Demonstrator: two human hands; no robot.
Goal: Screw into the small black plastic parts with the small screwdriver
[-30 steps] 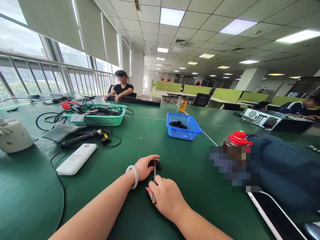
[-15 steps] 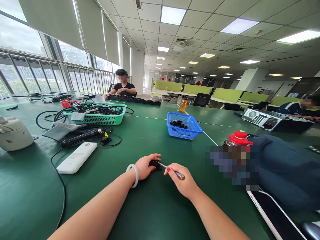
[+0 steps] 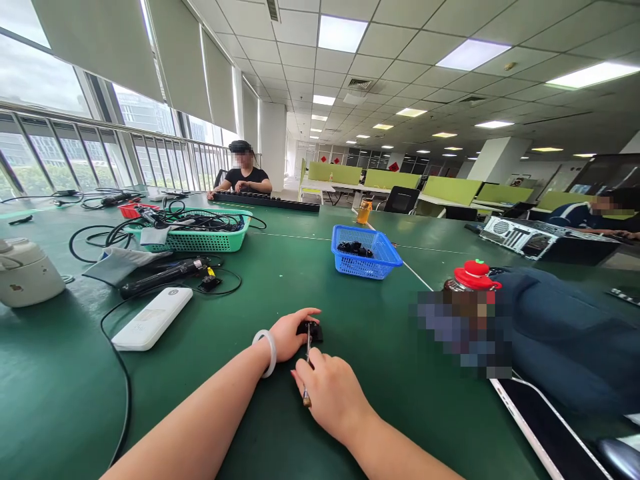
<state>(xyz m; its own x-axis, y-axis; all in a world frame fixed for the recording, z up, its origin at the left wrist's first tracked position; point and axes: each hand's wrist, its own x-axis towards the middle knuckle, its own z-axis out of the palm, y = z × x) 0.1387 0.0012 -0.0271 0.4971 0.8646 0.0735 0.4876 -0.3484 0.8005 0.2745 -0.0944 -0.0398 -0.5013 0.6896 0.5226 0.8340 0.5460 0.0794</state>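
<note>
My left hand, with a white bangle at the wrist, is curled on a small black part that rests on the green table. My right hand is closed around a thin screwdriver. Its handle end sticks out toward me and its tip points at the black part, touching or nearly touching it.
A blue basket with black parts stands beyond my hands. A green basket of cables, a black torch-like tool, a white flat device and a white appliance lie left. A dark bag and red-capped bottle sit right. One person sits far across, another at right.
Half a second ago my right hand held the screwdriver out to the right of the part. It has swung back near me, with the tool pointing straight ahead at the part again.
</note>
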